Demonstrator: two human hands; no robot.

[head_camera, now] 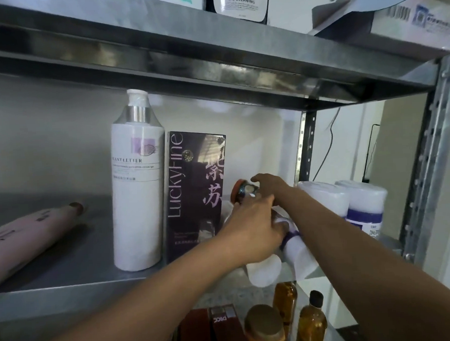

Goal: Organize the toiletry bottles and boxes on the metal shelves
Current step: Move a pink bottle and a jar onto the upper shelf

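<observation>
Just right of the purple box [196, 195], which stands upright on the middle shelf [74, 261], both hands meet over a cluster of bottles. The left hand [251, 229] reaches in from the lower left with its fingers curled over a white bottle [300, 258] with a purple band. This bottle lies tilted, its base toward the shelf's front edge. A second white rounded shape [264, 272] shows under the same hand, and I cannot tell whether it is a separate bottle. The right hand [271, 186], slightly behind the left, curls its fingers round a small orange-capped bottle [242, 193] close to the box's right face. Further right of the box, two white canisters [365, 204] with purple bands stand side by side near the rear post. Just beside the box's left face stands a tall white pump bottle [138, 191], and well left of that a pink tube [25, 235] lies on its side. Below the box, amber bottles [311, 323] and reddish-brown boxes [217, 329] stand on a lower level. Above the box, the upper shelf [212, 68] carries a black-and-white pouch [238, 0] reading KITCHEN OIL CLEANING and a cardboard carton [407, 17].
</observation>
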